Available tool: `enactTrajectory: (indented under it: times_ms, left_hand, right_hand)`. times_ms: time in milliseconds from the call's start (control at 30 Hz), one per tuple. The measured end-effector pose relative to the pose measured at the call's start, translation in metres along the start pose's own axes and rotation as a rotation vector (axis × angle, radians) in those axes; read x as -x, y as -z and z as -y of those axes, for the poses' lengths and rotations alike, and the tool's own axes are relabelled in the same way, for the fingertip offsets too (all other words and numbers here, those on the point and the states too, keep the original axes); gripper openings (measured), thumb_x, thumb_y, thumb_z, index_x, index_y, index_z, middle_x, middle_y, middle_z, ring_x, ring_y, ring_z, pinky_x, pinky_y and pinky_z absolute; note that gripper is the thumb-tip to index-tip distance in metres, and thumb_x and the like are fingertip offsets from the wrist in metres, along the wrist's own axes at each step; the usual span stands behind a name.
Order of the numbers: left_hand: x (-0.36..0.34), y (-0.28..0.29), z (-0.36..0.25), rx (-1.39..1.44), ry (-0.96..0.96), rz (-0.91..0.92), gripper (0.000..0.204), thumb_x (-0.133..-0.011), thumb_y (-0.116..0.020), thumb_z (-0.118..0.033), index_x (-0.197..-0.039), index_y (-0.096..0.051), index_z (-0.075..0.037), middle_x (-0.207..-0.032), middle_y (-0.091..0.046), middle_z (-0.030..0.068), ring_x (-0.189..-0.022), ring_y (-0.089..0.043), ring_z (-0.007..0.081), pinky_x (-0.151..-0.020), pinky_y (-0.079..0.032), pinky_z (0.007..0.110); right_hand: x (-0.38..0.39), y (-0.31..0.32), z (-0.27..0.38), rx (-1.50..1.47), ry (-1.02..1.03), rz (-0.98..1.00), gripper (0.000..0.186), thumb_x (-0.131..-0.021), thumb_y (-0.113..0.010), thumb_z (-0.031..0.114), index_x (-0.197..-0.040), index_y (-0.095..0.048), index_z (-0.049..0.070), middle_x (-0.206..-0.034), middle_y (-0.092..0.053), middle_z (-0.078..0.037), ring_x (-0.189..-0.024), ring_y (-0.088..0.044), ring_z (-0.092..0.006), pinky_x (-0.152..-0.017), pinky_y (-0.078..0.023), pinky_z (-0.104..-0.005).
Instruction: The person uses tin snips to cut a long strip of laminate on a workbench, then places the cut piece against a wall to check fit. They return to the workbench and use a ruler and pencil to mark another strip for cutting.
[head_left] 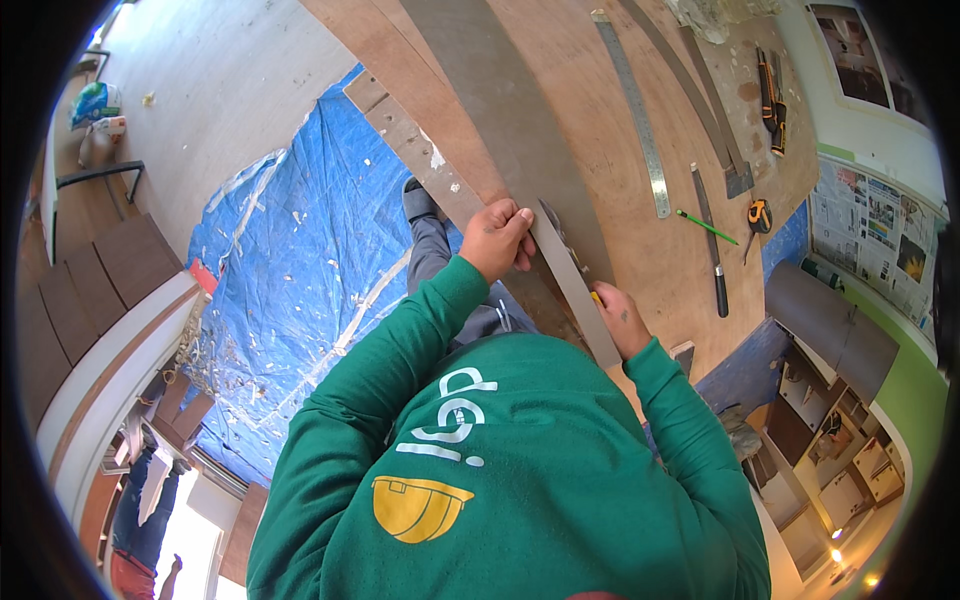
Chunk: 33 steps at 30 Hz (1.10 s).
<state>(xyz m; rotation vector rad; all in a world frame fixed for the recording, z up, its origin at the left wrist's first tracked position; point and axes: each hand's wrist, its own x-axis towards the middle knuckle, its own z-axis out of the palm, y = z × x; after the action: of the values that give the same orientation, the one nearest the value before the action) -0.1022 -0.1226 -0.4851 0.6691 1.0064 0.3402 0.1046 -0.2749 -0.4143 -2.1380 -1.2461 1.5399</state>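
A narrow grey-brown strip [578, 288] is held on a slant in front of my body, over the near edge of the work table. My left hand [497, 238] is closed on its far end, thumb on top. Closed at the strip's right side, my right hand [622, 318] grips something with a yellow part [597, 298] showing by the fingers. The strip hides most of that object, so its kind is unclear. Beneath and beyond the hands lies a wide grey-brown sheet [510, 110] along the wooden table top [660, 260].
To the right on the table are a steel ruler [635, 110], a black-handled long blade [712, 240], a green pencil [707, 226], a tape measure [759, 216], a square [738, 180] and utility knives [770, 100]. Blue sheeting [300, 250] covers the floor at left. Another person [150, 510] is at lower left.
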Motion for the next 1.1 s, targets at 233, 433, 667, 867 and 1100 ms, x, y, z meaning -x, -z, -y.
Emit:
enactTrajectory:
  times_ms: [233, 433, 667, 867, 1100]
  left_hand:
    - [-0.001, 0.001, 0.000, 0.005, 0.009, 0.008, 0.029, -0.109, -0.056, -0.026, -0.091, -0.058, -0.004, -0.070, -0.067, 0.0082, -0.048, -0.061, 0.0155, -0.045, -0.051, 0.028]
    - [0.000, 0.000, -0.002, 0.013, 0.014, 0.004, 0.029, -0.109, -0.056, -0.027, -0.092, -0.059, -0.004, -0.070, -0.067, 0.0082, -0.048, -0.061, 0.0156, -0.045, -0.051, 0.029]
    - [0.000, 0.001, -0.003, -0.001, 0.019, 0.017, 0.029, -0.109, -0.056, -0.027, -0.092, -0.059, -0.004, -0.070, -0.066, 0.0086, -0.048, -0.061, 0.0162, -0.046, -0.052, 0.029]
    - [0.000, 0.001, -0.002, -0.004, 0.010, 0.023, 0.030, -0.109, -0.056, -0.028, -0.092, -0.059, -0.003, -0.072, -0.067, 0.0082, -0.049, -0.062, 0.0162, -0.046, -0.052, 0.028]
    - [0.001, 0.006, -0.013, -0.621, -0.327, -0.303, 0.020, -0.104, -0.065, -0.026, -0.095, -0.066, -0.007, -0.072, -0.068, 0.0082, -0.058, -0.067, 0.0230, -0.053, -0.051, 0.036]
  right_hand:
    - [-0.004, -0.004, -0.005, -0.047, -0.031, -0.007, 0.036, -0.099, -0.064, 0.029, -0.107, -0.068, -0.006, -0.098, -0.069, -0.027, -0.092, -0.068, -0.0420, -0.079, -0.053, -0.0421]
    - [-0.003, 0.000, 0.000, -0.069, -0.075, 0.006, 0.038, -0.098, -0.064, 0.031, -0.106, -0.068, -0.006, -0.097, -0.069, -0.027, -0.090, -0.068, -0.0421, -0.078, -0.053, -0.0421]
    - [-0.009, -0.001, 0.005, -0.010, 0.019, -0.031, 0.041, -0.099, -0.063, 0.033, -0.106, -0.068, -0.006, -0.097, -0.069, -0.028, -0.090, -0.068, -0.0434, -0.079, -0.053, -0.0434]
    - [-0.011, 0.002, 0.004, -0.004, -0.019, -0.004, 0.038, -0.099, -0.064, 0.032, -0.105, -0.068, -0.005, -0.095, -0.069, -0.027, -0.088, -0.068, -0.0417, -0.078, -0.053, -0.0425]
    - [-0.004, 0.003, -0.016, -0.120, -0.064, -0.017, 0.034, -0.099, -0.064, 0.029, -0.101, -0.066, -0.005, -0.091, -0.067, -0.026, -0.082, -0.064, -0.0397, -0.074, -0.051, -0.0411]
